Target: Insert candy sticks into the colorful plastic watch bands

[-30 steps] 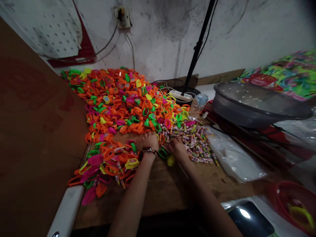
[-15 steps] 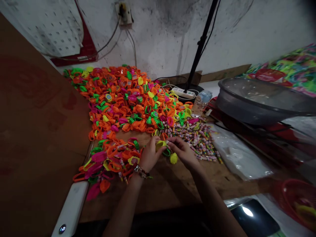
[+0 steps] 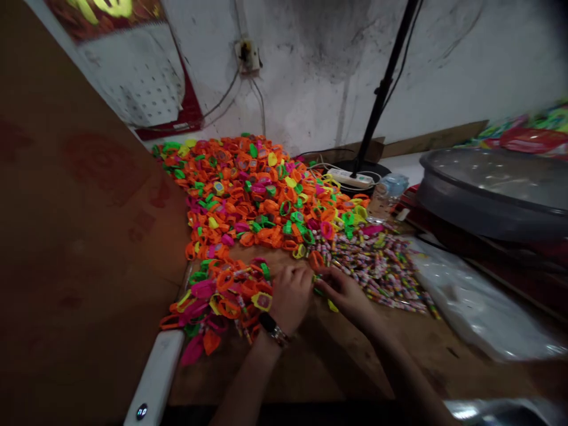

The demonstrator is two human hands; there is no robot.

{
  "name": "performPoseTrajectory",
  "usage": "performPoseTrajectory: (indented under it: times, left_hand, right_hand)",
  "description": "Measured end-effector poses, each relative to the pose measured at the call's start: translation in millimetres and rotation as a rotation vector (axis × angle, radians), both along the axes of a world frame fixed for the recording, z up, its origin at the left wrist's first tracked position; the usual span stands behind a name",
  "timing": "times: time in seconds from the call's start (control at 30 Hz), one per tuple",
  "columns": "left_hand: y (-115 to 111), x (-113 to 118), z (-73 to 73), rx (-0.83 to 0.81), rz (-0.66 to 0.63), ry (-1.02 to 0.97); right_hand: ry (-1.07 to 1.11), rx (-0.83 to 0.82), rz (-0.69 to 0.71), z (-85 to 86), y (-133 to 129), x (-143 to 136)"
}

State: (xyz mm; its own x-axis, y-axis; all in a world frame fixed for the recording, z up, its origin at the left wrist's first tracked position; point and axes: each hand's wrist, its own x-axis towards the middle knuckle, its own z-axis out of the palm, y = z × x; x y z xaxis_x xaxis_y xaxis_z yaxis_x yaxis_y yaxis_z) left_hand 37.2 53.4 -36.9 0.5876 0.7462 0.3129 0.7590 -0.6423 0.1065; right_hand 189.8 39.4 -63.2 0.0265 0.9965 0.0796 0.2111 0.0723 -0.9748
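My left hand (image 3: 291, 299), back turned up and a bracelet on its wrist, is closed around a yellow toy watch that its fingers now mostly hide. Beside it, my right hand (image 3: 348, 296) pinches at the same spot with thumb and fingers together; what lies between them is too small to make out. Under the right hand a yellow piece (image 3: 332, 306) shows on the wooden table (image 3: 328, 355). Left of my hands lies a small heap of toy watches (image 3: 222, 296) with candy sticks among them. Colourful wrapped candy sticks (image 3: 377, 266) spread to the right.
A large pile of toy watches (image 3: 248, 195), mostly orange, fills the back. A cardboard box (image 3: 97, 236) walls the left, with a white power bank (image 3: 155, 378) beside it. Right are plastic bags (image 3: 479, 313) and a grey basin (image 3: 488, 207). A black pole (image 3: 386, 89) stands behind.
My left hand has rolled over so its back covers the yellow toy watch. The right hand stays close to it. The view has shifted, so everything sits further right and lower.
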Motion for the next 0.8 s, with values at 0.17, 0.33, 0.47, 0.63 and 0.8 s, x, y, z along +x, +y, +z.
performPoseTrajectory:
  times: [0.17, 0.33, 0.47, 0.63, 0.8]
  left_hand:
    - [-14, -7, -5.2, 0.029, -0.038, 0.083]
    - [-14, -19, -6.1, -0.028, -0.089, 0.037]
    - [-15, -21, -0.5, -0.120, -0.115, 0.023]
    - [-16, -43, 20.7, -0.195, -0.111, 0.031]
    - [5, -119, 40.4, -0.046, 0.478, 0.062]
  right_hand:
    - [0.098, -0.289, 0.268, -3.0, -5, -4]
    - [0.142, -0.192, 0.226, -4.5, -11, -17]
    - [0.207, -0.153, 0.160, -12.2, -14, -26]
    - [0.234, -0.156, 0.242, -12.0, -22, -28]
    - [0.109, -0.077, 0.104, -21.0, -19, -6]
